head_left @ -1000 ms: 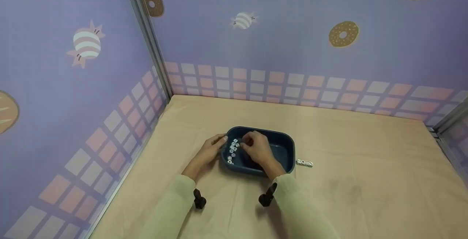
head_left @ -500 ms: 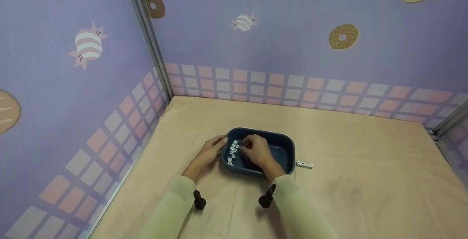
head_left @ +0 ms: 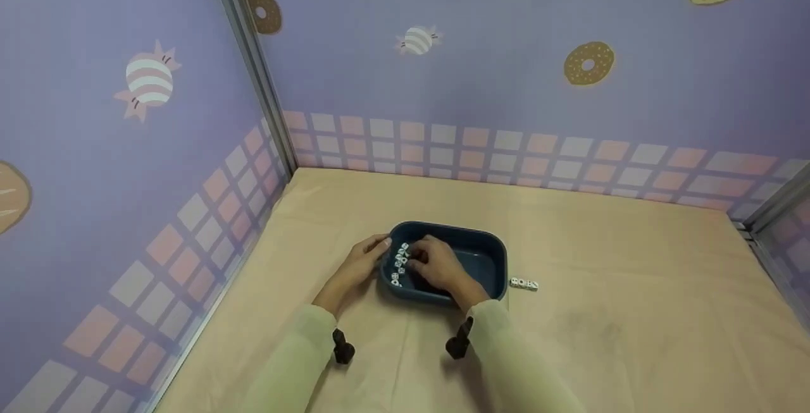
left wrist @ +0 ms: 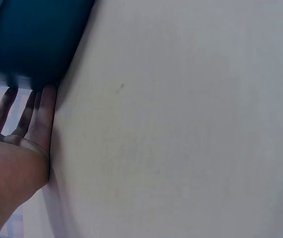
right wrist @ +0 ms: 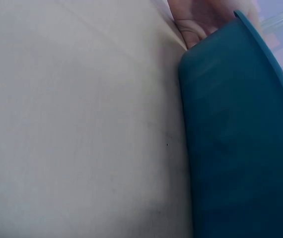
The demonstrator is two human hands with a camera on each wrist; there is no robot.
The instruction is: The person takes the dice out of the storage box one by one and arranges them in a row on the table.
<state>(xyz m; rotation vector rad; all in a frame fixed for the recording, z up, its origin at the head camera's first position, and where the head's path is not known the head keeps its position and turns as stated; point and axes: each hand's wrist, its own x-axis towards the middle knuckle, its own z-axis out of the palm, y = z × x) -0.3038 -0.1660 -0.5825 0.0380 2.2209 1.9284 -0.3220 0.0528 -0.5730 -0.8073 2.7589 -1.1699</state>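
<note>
A dark blue rounded tray [head_left: 487, 234] sits on the cloth-covered table, with several white dice [head_left: 401, 262] strung out along its left inner side. At its left end my left hand [head_left: 361, 265] holds the tray, thumb at the rim and fingers along the outer wall; the left wrist view shows those fingers [left wrist: 44, 116] reaching to the wall close to the table. My right hand [head_left: 440, 264] is inside the tray, its bent thumb and forefinger right at the dice. I cannot tell whether a die is between them. Its fingertips are hidden in the right wrist view.
A short row of white dice [head_left: 524, 284] lies on the table just right of the tray. The pale tablecloth [head_left: 633, 261] stretches to purple printed walls [head_left: 493, 71] behind and at the left. Dark wrist mounts [head_left: 343, 346] hang under both sleeves.
My right hand has moved slightly left inside the tray, bringing its fingertips closer to the dice. The left hand keeps its place at the tray's left end.
</note>
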